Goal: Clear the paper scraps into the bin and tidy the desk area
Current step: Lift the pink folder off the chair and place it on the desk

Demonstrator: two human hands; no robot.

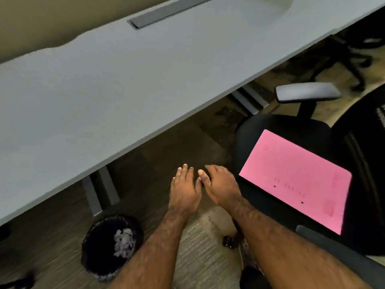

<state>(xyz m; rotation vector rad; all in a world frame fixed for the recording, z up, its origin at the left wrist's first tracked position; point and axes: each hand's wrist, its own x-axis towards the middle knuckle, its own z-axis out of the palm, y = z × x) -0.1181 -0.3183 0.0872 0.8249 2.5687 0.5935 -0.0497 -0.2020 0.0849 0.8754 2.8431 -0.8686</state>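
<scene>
Both hands hang side by side in the air below the desk's front edge, palms down, fingers loosely spread and holding nothing. My left hand [184, 189] nearly touches my right hand [221, 185] at the thumbs. A black mesh bin [100, 261] stands on the floor at the lower left, under the desk edge, with a heap of white paper scraps [124, 243] inside. The grey-white desk top [100, 97] shows no scraps. A pink sheet of paper [295, 178] lies flat on the seat of a black office chair [266, 126] to the right.
A grey cable cover [168, 12] is set into the desk near its far edge. Grey desk legs [100, 190] stand behind the bin. The chair's grey armrest [306, 92] juts out near the desk edge, and another chair base [343, 59] is at the far right.
</scene>
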